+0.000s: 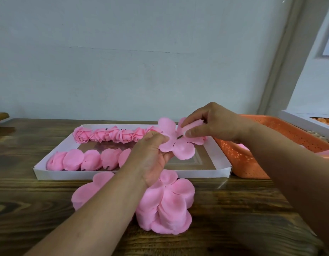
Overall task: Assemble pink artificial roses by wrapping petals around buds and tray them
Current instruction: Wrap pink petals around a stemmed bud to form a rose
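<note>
My left hand (150,154) pinches a flat, lobed pink petal sheet (175,145) of soft matte foam, held above the white cardboard tray (123,173). My right hand (213,124) grips a pale rounded bud (192,125) at the sheet's centre, where a thin dark stem shows. The tray holds a back row of spiralled finished roses (108,135) and a front row of rounded ones (86,159). Loose petal stacks (167,204) lie on the grained wooden worktop (40,200). A perforated orange plastic basket (261,145) sits to the right.

Wooden table (233,209) bearing a white tray (123,174), an orange basket (252,163) touching its right end, and two pink petal stacks (167,206) nearer the viewer.
</note>
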Demonstrator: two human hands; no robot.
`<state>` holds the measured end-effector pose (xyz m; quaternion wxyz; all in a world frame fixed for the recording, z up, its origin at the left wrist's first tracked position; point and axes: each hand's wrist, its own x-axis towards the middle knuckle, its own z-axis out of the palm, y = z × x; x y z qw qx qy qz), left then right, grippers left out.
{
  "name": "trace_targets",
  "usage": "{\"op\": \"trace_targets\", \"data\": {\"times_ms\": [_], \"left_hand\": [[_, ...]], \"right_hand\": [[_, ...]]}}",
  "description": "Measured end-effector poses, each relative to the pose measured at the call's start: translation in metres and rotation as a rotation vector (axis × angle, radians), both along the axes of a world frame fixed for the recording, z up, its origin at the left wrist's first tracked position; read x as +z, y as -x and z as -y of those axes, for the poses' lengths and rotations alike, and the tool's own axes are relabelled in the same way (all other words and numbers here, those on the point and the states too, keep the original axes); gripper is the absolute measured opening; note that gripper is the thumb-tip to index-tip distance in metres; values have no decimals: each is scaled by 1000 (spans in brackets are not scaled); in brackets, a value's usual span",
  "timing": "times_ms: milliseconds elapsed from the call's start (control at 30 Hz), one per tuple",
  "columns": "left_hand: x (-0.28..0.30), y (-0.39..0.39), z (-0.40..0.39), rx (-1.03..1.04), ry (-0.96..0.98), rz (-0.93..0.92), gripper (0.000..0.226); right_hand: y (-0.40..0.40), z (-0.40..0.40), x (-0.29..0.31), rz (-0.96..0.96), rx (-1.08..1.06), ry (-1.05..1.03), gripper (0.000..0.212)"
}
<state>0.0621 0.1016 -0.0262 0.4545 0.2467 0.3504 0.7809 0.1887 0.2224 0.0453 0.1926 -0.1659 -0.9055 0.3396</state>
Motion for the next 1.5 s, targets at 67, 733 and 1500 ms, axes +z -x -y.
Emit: {"op": "trace_targets", "data": {"times_ms": [67,733,1500], "left_hand": [[-1,-1,1,0,31,-20,28],[-7,4,0,179,323,-226,17],[-8,2,4,181,378,-593,25]], "right_hand": [[2,3,1,43,-1,-64,15],[13,29,-16,87,-57,-551,21],[15,23,-22,107,-128,-413,46]]}}
